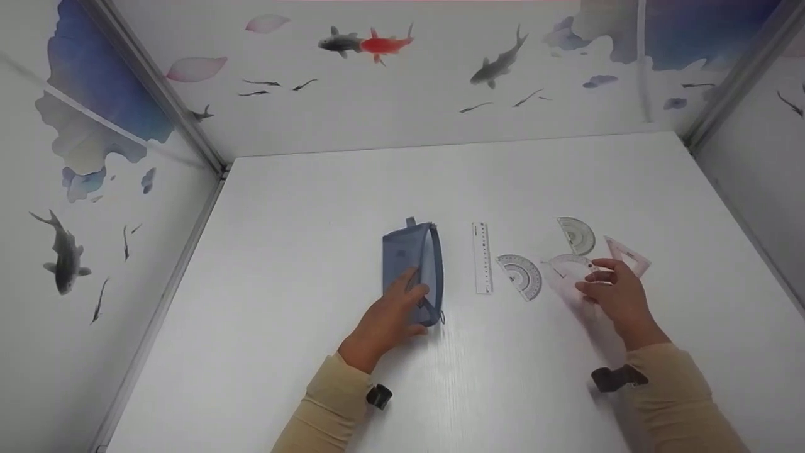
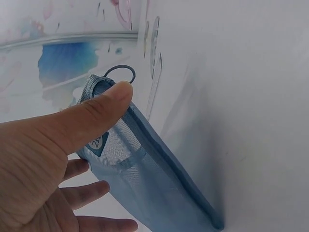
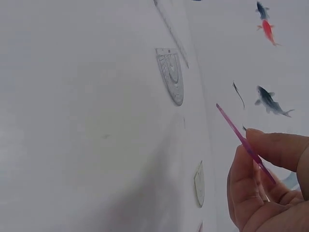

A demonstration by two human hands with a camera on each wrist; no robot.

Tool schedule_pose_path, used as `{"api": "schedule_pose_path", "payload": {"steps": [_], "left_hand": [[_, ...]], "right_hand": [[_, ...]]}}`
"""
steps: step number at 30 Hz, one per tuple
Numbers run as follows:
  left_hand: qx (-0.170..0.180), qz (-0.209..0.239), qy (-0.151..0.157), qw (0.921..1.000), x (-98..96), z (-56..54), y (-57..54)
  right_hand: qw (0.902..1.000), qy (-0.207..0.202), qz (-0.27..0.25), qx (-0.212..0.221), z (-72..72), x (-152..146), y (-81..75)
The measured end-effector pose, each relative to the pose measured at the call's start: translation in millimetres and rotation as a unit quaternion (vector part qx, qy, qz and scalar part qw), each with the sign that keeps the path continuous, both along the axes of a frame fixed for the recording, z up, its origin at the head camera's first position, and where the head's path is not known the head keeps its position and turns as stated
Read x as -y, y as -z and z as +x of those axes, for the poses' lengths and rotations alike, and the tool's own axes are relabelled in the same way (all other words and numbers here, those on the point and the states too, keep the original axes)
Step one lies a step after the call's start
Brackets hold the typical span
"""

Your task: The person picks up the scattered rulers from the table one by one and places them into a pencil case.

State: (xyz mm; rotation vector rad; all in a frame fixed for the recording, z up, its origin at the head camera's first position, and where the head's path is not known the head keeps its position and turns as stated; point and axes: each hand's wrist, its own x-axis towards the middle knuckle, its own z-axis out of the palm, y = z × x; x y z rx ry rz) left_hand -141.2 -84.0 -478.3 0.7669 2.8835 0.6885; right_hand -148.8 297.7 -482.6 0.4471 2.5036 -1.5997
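A blue mesh pencil pouch (image 1: pixel 402 251) lies on the white table, its zipped mouth gaping toward the right. My left hand (image 1: pixel 393 308) grips its near end; in the left wrist view the thumb (image 2: pixel 113 96) presses beside the zipper ring and the other fingers reach along the pouch's side. With thumb and fingers, my right hand (image 1: pixel 619 299) pinches a pink see-through protractor (image 1: pixel 560 261), seen nearly edge-on in the right wrist view, raised over the table. Around that hand lie a clear protractor (image 1: pixel 522 277), a greyish protractor (image 1: pixel 577 236) and a pink set square (image 1: pixel 638 259).
A clear straight ruler (image 1: pixel 482 258) lies between the pouch and the clear protractor. White panels printed with fish (image 1: pixel 500 63) enclose the table (image 1: pixel 283 251) at the back and both sides. A dark wrist camera (image 1: pixel 613 379) sits at each sleeve.
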Motion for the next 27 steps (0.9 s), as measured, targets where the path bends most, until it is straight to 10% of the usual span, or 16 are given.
{"api": "schedule_pose_path", "payload": {"steps": [27], "left_hand": [[0.011,0.001,-0.013,0.9999,-1.6,0.6,-2.3]], "right_hand": [[0.9986,0.003,-0.046,-0.026,-17.5,47.0,-14.8]]}}
